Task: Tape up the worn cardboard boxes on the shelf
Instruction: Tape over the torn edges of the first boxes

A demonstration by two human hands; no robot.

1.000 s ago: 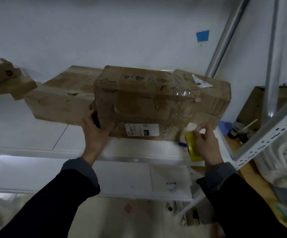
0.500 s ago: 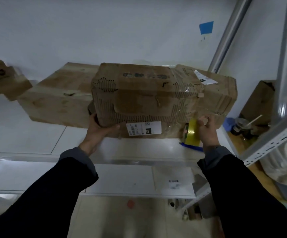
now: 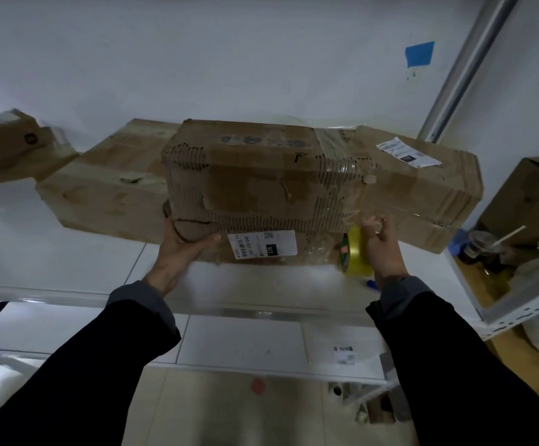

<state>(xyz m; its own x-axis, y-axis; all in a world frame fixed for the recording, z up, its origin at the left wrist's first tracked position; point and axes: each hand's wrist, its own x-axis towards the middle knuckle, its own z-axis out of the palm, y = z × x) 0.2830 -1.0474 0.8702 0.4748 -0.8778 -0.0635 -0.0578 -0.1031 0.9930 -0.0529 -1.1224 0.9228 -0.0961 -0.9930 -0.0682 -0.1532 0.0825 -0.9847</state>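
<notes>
White shelf [image 3: 68,262] edge: left hand [image 3: 181,249] grips worn box [image 3: 255,188] corner

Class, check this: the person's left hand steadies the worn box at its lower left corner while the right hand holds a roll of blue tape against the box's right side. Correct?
Not quite. The tape roll in the right hand is yellow, not blue, as the head view shows. The left hand does grip the worn box at its lower left corner.

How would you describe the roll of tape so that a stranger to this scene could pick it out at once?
Start at the white shelf and the worn front box on it. At that box's lower right corner, the right hand holds the roll of tape. It is the only bright yellow ring among brown cardboard.
</notes>
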